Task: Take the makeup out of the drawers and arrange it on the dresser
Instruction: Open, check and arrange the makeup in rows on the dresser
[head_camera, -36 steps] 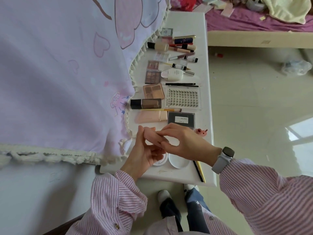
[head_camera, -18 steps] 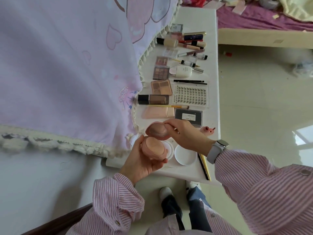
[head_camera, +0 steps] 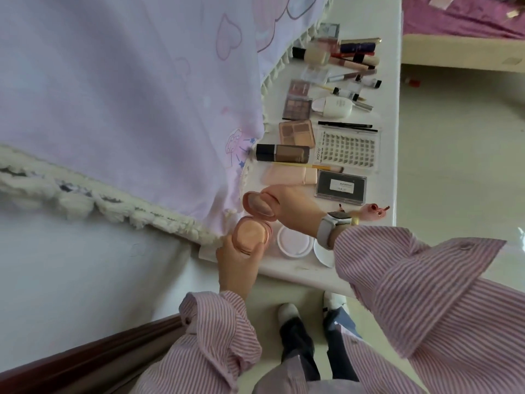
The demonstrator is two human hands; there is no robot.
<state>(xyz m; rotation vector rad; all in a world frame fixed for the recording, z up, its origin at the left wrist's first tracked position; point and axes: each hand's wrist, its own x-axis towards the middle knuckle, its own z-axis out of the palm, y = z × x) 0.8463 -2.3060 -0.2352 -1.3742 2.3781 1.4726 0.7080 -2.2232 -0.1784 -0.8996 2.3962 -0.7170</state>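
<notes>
A round pink compact [head_camera: 250, 234] stands open in my hands, over the near end of the white dresser [head_camera: 387, 155]. My left hand [head_camera: 237, 258] grips its base from below, and peach powder shows inside. My right hand [head_camera: 292, 207] holds the hinged lid [head_camera: 257, 206] tilted back. Beyond them makeup lies in rows on the dresser: a black lash case [head_camera: 341, 186], a lash tray [head_camera: 349, 149], a pink tube [head_camera: 289, 176], a brown foundation bottle [head_camera: 282, 153], eyeshadow palettes [head_camera: 297, 133], and several lipsticks and tubes.
A lilac cloth with a white fringe [head_camera: 127, 109] hangs over the left of the dresser. A white round compact [head_camera: 292, 241] and its lid [head_camera: 324, 253] lie by my right wrist. A pink clip [head_camera: 375, 209] sits at the edge. A bed [head_camera: 460, 27] stands at the back.
The compact has gone from closed between my hands to open. My right hand swung the lid up and back, while my left hand kept the base.
</notes>
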